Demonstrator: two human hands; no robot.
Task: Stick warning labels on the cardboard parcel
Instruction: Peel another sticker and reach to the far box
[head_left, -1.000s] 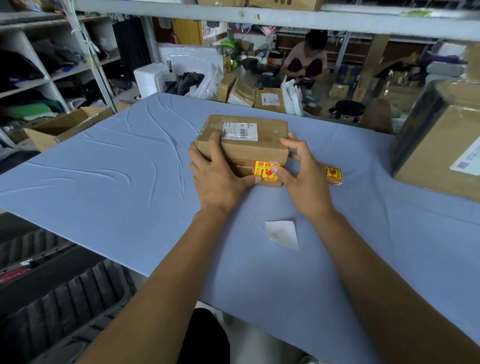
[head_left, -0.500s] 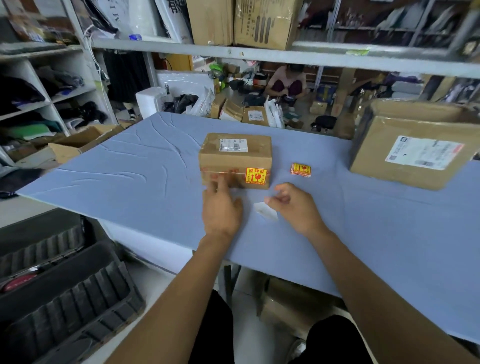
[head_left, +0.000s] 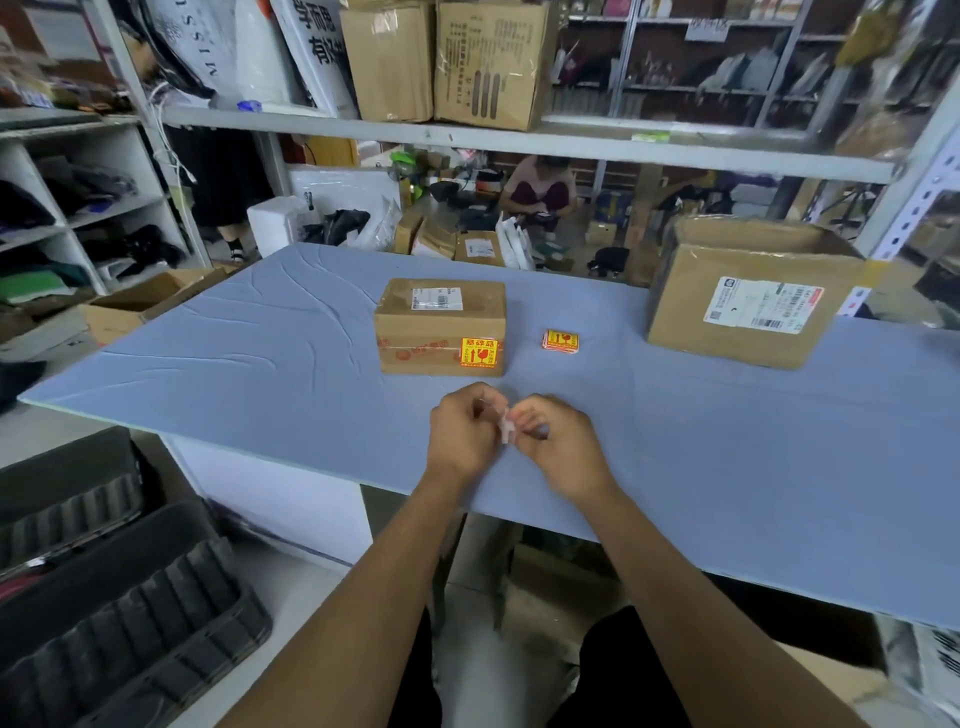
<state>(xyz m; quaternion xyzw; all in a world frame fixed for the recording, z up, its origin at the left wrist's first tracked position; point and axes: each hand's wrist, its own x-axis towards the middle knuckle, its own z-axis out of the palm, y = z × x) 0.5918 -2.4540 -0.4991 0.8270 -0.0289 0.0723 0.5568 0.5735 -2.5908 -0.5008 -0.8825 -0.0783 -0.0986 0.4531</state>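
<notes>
Both hands left the labelled parcel, pinching white backing.

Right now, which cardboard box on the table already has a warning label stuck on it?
The smaller box, straight ahead of the hands: a yellow-and-red label is on its front. The bigger box on the right has none.

Yellow-red warning label "易碎品" on the cardboard parcel; "MISS" on a hanging bag.

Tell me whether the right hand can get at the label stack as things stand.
Probably yes, once it lets go. The label stack lies on bare table ahead of the right hand, with nothing between them. But that hand and the left hand pinch a paper scrap.
</notes>
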